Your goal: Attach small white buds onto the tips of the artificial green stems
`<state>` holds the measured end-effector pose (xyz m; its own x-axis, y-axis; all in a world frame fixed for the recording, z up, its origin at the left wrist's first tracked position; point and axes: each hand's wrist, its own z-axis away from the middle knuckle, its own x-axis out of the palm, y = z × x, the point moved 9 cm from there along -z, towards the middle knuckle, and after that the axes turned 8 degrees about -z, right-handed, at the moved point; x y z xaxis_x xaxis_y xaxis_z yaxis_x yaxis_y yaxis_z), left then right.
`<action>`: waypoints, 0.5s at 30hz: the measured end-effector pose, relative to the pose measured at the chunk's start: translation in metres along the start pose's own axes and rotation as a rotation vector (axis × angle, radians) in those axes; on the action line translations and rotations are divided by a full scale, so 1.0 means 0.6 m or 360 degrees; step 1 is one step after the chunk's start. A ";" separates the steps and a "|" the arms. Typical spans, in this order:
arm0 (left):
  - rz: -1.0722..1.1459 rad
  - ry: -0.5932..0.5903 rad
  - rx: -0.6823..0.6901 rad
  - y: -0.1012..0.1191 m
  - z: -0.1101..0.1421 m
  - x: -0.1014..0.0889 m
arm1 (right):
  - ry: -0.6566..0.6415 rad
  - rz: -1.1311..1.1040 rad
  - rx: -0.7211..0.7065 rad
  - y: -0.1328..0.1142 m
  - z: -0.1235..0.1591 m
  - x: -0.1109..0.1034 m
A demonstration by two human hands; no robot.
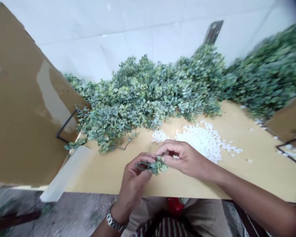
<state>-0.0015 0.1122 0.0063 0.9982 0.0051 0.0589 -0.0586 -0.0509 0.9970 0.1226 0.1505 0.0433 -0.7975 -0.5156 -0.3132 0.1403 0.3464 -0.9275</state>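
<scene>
Over the front part of the table, my left hand (136, 179) is closed round a small sprig of green leaves (158, 166). From the other side, my right hand (181, 156) pinches at the same sprig with thumb and fingers; whether a small piece sits in that pinch is hidden. Just beyond my right hand lies a spread heap of small white pieces (203, 140), with a smaller cluster to its left. Behind both hands, a long pile of leafy sprigs (148, 95) covers the back of the table.
A tall cardboard box (22, 108) stands at the left, and another cardboard piece (289, 117) at the right. Clear tape (64, 174) hangs over the table's front left edge. More foliage (273, 69) fills the back right. A tiled wall (138, 36) rises behind.
</scene>
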 end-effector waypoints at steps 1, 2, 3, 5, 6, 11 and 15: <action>-0.0105 -0.0084 0.0005 0.001 -0.002 0.004 | 0.0063 0.0042 -0.0048 -0.005 0.001 -0.007; -0.0222 -0.0150 0.0013 0.003 -0.005 0.005 | 0.0106 0.0087 -0.0095 -0.011 0.001 -0.013; -0.0368 -0.0232 0.0012 0.005 -0.009 0.006 | 0.0131 0.0137 -0.0136 -0.016 0.000 -0.017; -0.0716 -0.0363 0.0050 0.013 -0.019 0.004 | 0.0160 0.0233 -0.0206 -0.024 -0.005 -0.022; -0.0888 -0.0398 0.0081 0.020 -0.025 0.002 | 0.0174 0.0275 -0.0243 -0.026 -0.009 -0.022; -0.1415 -0.0434 0.0496 0.064 -0.050 0.019 | 0.0134 0.0498 -0.0380 -0.026 -0.032 -0.002; -0.1428 -0.0428 0.0690 0.056 -0.062 0.031 | -0.0159 0.0692 -0.0450 -0.041 -0.041 0.021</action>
